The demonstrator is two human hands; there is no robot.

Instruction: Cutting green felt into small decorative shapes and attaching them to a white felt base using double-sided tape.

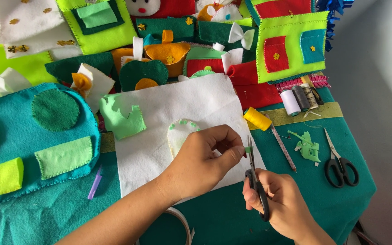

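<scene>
Landmark: white felt sheet (178,118), flat on the teal cloth (341,190), centre of view.

Left hand (205,159) rests on the sheet's lower right part, fingers curled together, thumb and forefinger pinched on a tiny green felt scrap (248,149) right at the sheet's right edge.

Right hand (282,199) sits below the sheet's lower right corner, closed through the black handles of small scissors (254,174). Blades point up and meet the green scrap; can't tell whether the blades are apart or closed.

On the sheet, just left of the left hand: a white arched felt patch (178,134) with small green dots along its top curve, partly hidden by the hand.

Right of the sheet:
- yellow thread spool (257,119) touching its right edge
- pencil (282,147) lying diagonal just beyond the spool
- green felt offcuts (308,147) further right
- second pair of black scissors (339,161) beyond the offcuts, lying loose
- white and dark thread spools (298,100) up near the top right corner

Left of the sheet: light green felt piece (123,119) overlapping its left edge, then a big blue felt panel (37,136) with green shapes stitched on. Purple pen (95,182) lies below that panel.

Above the sheet: a pile of finished felt pieces (169,54) in green, orange, red and white.
</scene>
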